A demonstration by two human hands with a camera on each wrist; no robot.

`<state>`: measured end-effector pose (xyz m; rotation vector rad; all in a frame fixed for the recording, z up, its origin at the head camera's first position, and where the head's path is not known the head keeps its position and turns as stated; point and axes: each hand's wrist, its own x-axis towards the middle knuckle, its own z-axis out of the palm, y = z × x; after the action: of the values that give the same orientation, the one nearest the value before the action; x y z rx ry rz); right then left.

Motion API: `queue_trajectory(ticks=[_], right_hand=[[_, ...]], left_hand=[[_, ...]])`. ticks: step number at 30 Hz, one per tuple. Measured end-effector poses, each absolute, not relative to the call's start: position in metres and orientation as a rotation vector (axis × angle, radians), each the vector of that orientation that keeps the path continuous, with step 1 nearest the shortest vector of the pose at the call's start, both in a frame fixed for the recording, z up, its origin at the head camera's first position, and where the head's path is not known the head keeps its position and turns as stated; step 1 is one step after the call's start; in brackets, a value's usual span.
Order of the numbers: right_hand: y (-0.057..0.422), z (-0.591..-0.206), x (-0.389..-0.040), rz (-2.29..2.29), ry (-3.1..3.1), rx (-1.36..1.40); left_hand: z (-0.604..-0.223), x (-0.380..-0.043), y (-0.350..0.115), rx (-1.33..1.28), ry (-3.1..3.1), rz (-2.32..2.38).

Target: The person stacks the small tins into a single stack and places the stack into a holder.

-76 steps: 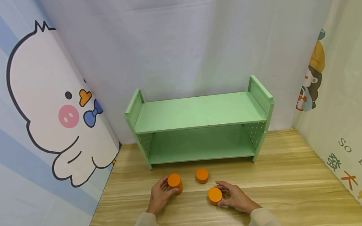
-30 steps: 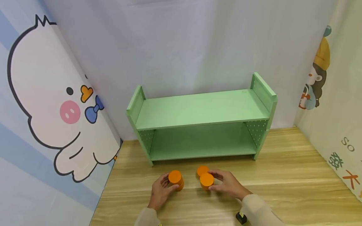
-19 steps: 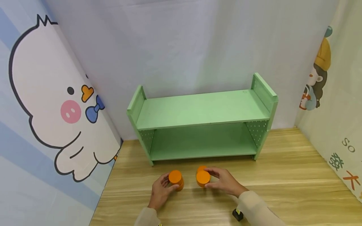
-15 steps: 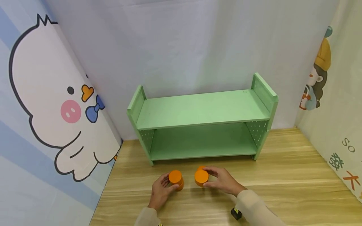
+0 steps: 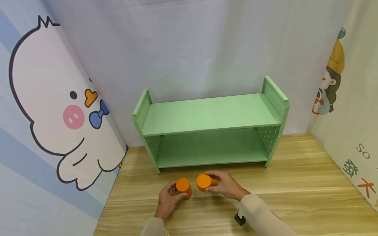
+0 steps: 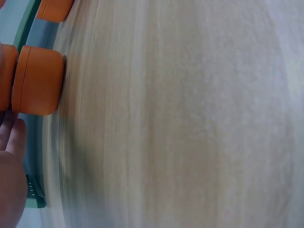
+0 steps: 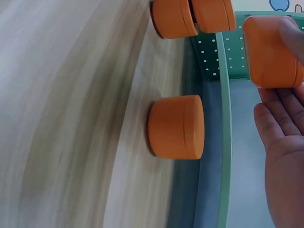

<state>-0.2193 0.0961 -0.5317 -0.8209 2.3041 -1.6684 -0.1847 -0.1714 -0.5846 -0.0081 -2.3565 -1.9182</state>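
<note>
Two small orange round tins stand stacked in the head view; my left hand grips the upper tin at its side with fingers and thumb. Below it, the lower tin rests on the table in the left wrist view. My right hand pinches another orange tin between thumb and fingers. This tin is raised off the table, as the right wrist view shows. A further orange tin stands on the table, partly hidden behind the right hand in the head view.
A green two-tier shelf stands just behind the tins, with perforated side panels. The wooden table reaches to a pale curtain at the back and printed cloths at the sides. A small black block shows by the right sleeve.
My right hand has lifted its tin and carried it left and back, passing in front of the standing tin towards the stack. The left hand keeps its grip on the stack's upper tin.
</note>
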Motion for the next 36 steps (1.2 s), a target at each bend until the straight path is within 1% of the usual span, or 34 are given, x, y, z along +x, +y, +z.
queue_trajectory(ticks=[20, 23, 29, 31, 36], right_hand=[[0.071, -0.518, -0.226, -1.641, 2.299, -0.831], [0.068, -0.518, -0.227, -1.625, 2.309, -0.837], [0.061, -0.519, -0.228, -1.615, 2.322, -0.885], [0.059, -0.52, -0.228, -1.617, 2.321, -0.889], [0.053, -0.521, -0.229, -1.62, 2.322, -0.901]], left_hand=[[-0.585, -0.186, -0.171, -0.021, -2.374, -1.891], [-0.578, -0.182, -0.17, -0.02, -2.387, -1.886], [-0.552, -0.173, -0.165, -0.051, -2.393, -1.877], [-0.554, -0.173, -0.165, -0.041, -2.387, -1.887], [-0.574, -0.181, -0.169, 0.004, -2.369, -1.92]])
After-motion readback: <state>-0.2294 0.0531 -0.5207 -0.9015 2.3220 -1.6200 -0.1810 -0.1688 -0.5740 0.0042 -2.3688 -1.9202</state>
